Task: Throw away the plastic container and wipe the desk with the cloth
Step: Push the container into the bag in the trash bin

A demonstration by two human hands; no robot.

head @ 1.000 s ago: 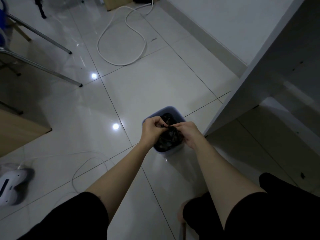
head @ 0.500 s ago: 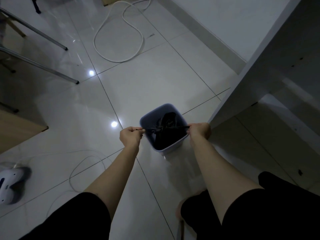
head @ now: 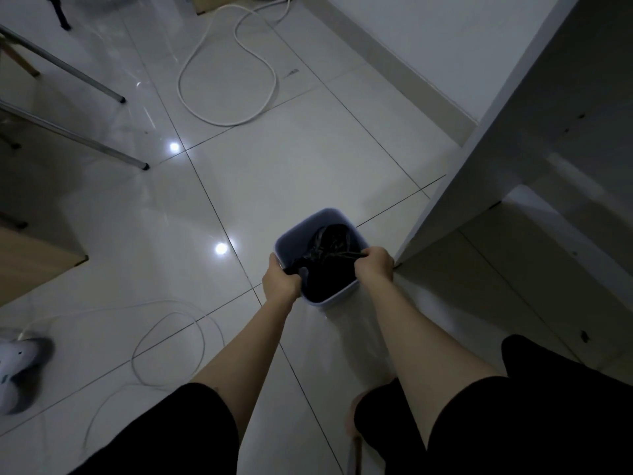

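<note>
Gripping crinkly black bag [head: 330,240] w/ left hand [head: 281,284] & right hand [head: 375,265], stretched over pale bin [head: 320,211]

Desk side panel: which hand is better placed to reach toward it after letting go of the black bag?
Probably the right. The right hand grips the black bag at the bin edge nearest the desk side panel; the left hand grips it on the far side.

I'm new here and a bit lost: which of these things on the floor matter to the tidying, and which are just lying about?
In use: bin; black bag; left hand; right hand, both gripping the bag.
Lying about: white cable; thin cord; chair legs; white gadget.
</note>
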